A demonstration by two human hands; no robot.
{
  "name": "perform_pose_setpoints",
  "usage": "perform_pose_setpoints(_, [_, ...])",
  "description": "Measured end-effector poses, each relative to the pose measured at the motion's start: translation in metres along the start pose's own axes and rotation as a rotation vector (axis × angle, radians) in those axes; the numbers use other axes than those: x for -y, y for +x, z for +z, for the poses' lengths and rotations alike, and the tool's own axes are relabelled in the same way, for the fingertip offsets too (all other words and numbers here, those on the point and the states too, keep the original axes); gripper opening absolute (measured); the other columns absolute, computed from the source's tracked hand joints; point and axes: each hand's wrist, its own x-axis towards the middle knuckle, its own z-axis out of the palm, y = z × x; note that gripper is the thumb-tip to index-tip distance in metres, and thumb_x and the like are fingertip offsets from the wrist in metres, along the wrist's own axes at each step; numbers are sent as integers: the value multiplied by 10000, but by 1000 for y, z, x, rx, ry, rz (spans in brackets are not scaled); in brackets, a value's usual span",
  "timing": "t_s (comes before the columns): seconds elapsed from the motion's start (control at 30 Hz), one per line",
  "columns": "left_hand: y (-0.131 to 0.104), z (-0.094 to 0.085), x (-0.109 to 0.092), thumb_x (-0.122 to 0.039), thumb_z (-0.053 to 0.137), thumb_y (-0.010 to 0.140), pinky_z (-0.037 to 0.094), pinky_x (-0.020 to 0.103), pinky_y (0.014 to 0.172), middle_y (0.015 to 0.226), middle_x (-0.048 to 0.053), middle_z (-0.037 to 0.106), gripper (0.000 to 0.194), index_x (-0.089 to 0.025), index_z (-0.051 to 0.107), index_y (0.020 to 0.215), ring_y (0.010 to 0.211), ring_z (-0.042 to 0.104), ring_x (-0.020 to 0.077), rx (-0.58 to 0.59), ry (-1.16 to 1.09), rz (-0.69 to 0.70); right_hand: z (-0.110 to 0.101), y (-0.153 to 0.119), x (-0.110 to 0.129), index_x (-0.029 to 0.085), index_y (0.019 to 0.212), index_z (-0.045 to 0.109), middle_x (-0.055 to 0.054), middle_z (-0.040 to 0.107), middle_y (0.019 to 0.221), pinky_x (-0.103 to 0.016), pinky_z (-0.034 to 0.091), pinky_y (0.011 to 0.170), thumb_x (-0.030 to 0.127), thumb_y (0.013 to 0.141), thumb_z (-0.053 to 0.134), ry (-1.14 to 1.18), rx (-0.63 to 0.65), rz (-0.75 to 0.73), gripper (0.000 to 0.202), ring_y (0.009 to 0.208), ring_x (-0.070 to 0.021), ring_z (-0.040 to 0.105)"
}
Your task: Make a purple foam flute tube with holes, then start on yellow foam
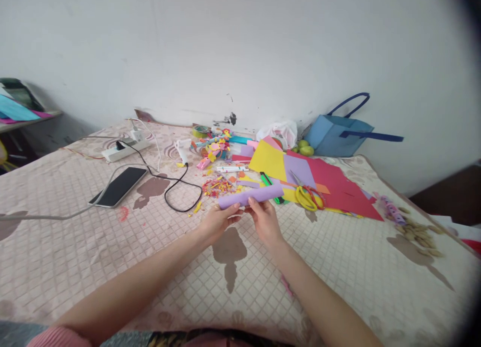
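I see the counter (56, 256), draped in pale, lattice-patterned cloth. An angular blue tote bag (326, 136) stands at its back right, a flat red sheet (334, 181) in front of it. Over the middle I have the matte lilac roll (244, 196), a slender cylinder, its long axis running left to right, right end angled slightly away. My left hand (221, 221) and right hand (265, 219) each pinch it, thumb against fingers. Beyond lie yellow-handled scissors (306, 200) and a green-and-black craft knife (266, 180).
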Motion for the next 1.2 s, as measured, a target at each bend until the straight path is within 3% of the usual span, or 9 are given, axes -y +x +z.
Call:
perform_pose_setpoints(0.47, [-1, 1, -7, -258, 864, 576, 482, 285, 719, 835, 42, 686, 374, -122, 690, 877, 744, 620, 134, 72, -9, -67, -8, 5, 0, 205, 760, 635, 39, 589, 638, -265, 452, 585, 343, 716, 736, -48, 5, -31, 177, 564, -101, 515])
perform_pose_setpoints(0.6, [-1, 2, -7, -244, 847, 616, 494, 252, 681, 805, 4, 675, 309, -155, 660, 845, 697, 610, 105, 39, -82, -113, -8, 7, 4, 220, 879, 661, -5, 677, 850, -296, 488, 730, 332, 693, 760, -71, 40, -65, 239, 782, -154, 607])
perform_pose_setpoints(0.73, [-4, 4, -7, -196, 765, 733, 512, 237, 651, 880, 26, 689, 212, -147, 646, 902, 646, 605, 80, 41, -152, -233, -10, 10, 12, 271, 1060, 640, -10, 667, 1101, -351, 426, 959, 325, 672, 778, 9, 174, -63, 415, 1054, -193, 578])
perform_pose_setpoints(0.83, [-6, 4, -7, -163, 664, 827, 520, 226, 630, 916, 46, 698, 122, -123, 645, 942, 607, 599, 65, 54, -234, -339, -13, 10, 16, 278, 1043, 648, -8, 681, 1054, -365, 424, 961, 337, 673, 779, 43, 256, -44, 398, 1018, -196, 588])
perform_pose_setpoints(0.97, [-9, 5, -8, -165, 603, 873, 527, 230, 634, 937, 54, 702, 113, -114, 644, 965, 613, 610, 71, 85, -280, -365, -17, 11, 15, 276, 984, 664, -2, 680, 1002, -348, 434, 939, 341, 694, 769, 49, 260, -52, 316, 970, -183, 595])
perform_pose_setpoints(1.2, [-12, 6, -7, -121, 578, 875, 534, 262, 734, 1098, 58, 670, 98, -135, 637, 952, 862, 661, 145, 187, -359, -343, -19, 13, 11, 298, 978, 657, 15, 679, 1001, -337, 448, 916, 364, 690, 772, 84, 243, -26, 316, 951, -169, 603])
